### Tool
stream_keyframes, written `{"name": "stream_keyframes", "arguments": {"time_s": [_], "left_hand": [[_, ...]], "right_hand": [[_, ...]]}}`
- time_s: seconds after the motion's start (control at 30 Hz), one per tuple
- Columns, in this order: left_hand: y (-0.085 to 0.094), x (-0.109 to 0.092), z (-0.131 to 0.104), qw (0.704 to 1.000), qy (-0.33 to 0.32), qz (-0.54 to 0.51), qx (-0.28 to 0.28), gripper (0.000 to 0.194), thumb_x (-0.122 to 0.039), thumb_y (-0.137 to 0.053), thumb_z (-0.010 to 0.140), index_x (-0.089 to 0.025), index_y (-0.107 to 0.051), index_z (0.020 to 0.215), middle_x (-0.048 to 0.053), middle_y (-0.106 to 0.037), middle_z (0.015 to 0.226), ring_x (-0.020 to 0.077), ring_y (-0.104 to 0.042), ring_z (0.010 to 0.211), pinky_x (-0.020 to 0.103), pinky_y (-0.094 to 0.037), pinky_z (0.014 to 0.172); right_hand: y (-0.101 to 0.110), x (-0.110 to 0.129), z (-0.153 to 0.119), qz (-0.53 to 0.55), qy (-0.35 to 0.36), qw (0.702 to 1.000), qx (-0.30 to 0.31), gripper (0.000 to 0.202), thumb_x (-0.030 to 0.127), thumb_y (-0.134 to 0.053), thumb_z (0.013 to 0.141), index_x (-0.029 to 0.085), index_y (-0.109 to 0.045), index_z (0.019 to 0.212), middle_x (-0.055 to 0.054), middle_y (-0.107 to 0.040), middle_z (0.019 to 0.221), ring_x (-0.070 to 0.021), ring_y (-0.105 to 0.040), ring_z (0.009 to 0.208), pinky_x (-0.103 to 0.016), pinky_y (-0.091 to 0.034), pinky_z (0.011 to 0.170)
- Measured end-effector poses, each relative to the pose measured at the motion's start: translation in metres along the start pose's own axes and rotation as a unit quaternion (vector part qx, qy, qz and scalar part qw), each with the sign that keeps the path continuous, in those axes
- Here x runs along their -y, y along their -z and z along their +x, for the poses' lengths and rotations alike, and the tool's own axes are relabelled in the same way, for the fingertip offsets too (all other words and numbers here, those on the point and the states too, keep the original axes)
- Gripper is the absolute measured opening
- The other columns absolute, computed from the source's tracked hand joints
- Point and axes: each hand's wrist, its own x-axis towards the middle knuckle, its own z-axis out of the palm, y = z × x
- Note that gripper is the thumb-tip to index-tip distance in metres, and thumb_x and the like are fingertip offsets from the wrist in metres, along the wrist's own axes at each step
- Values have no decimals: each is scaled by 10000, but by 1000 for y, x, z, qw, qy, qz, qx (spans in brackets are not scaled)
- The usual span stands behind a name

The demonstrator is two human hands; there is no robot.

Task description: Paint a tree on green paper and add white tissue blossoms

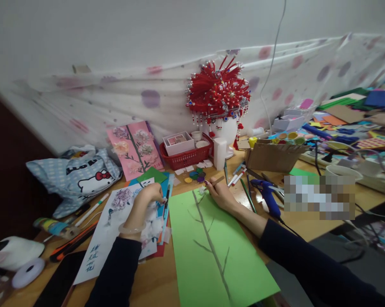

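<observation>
My right hand [222, 195] is closed around a slim brown stick-like tool [218, 181] near the top edge of a green sheet [243, 264]. Grey branches with a long stem are drawn on that sheet. By the right fingertips, a small crumpled white piece [202, 190] sits at the top of the stem. Over at the left, my left hand [151, 194] has its fingers pinched together above white paper scraps [152, 228]; whatever is between them is too small to name. Beside its fingertips lies a dark pen [166, 202]. A white sheet with a purple flower [122, 199] extends under my left forearm.
A pink flower picture [136, 149] leans by a blue checked bag [73, 179]. Behind are a red basket [187, 158] and a red beaded headdress [219, 91] on a white stand. Rightward lie markers [238, 177], a blue glue gun [269, 198] and a cardboard box [273, 155].
</observation>
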Motion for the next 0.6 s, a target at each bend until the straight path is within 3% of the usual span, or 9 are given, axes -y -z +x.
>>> {"name": "stream_keyframes", "arguments": {"time_s": [0.1, 0.17, 0.27, 0.37, 0.47, 0.6], "left_hand": [[-2, -2, -1, 999, 9, 18, 43, 170, -302, -667, 826, -134, -650, 845, 17, -659, 844, 172, -631, 774, 304, -510, 688], [-3, -1, -1, 998, 11, 19, 59, 212, -326, -595, 895, -128, -627, 962, 34, -645, 948, 164, -628, 814, 329, -530, 716], [-3, 0, 1, 999, 4, 5, 51, 95, -213, -688, 764, -125, -652, 751, -1, -635, 716, 158, -612, 687, 274, -485, 629], [-1, 1, 4, 999, -13, -30, 23, 101, -144, -678, 618, -153, -608, 546, -37, -545, 496, 152, -568, 561, 245, -403, 542], [4, -1, 2, 995, -46, -82, -14, 93, -170, -646, 579, -169, -582, 511, -40, -546, 476, 157, -573, 574, 237, -380, 541], [9, -11, -8, 978, -96, -182, -38, 89, -231, -641, 606, -171, -575, 600, -17, -626, 567, 168, -619, 611, 236, -422, 564]], "right_hand": [[-1, -1, 0, -7, -6, 1000, 7, 237, 358, -349, 927, 233, -369, 727, 4, -496, 642, -168, -468, 597, -268, -307, 570], [-1, -2, 0, -9, -8, 1000, 7, 236, 354, -335, 934, 231, -377, 737, 1, -499, 652, -170, -481, 610, -268, -317, 578], [-1, -3, 1, -13, -6, 1000, 4, 235, 353, -326, 937, 229, -383, 745, -3, -500, 662, -173, -487, 627, -267, -324, 586], [-1, -2, 1, -19, -10, 1000, 18, 235, 350, -334, 934, 226, -379, 739, -6, -507, 665, -173, -486, 627, -267, -318, 586], [-1, 0, 1, -22, -18, 999, 36, 220, 331, -353, 926, 220, -393, 740, -12, -521, 672, -175, -501, 634, -268, -319, 590], [0, 1, 1, -3, -18, 999, 26, 229, 342, -363, 923, 220, -393, 731, -2, -501, 649, -169, -492, 620, -267, -320, 581]]}}
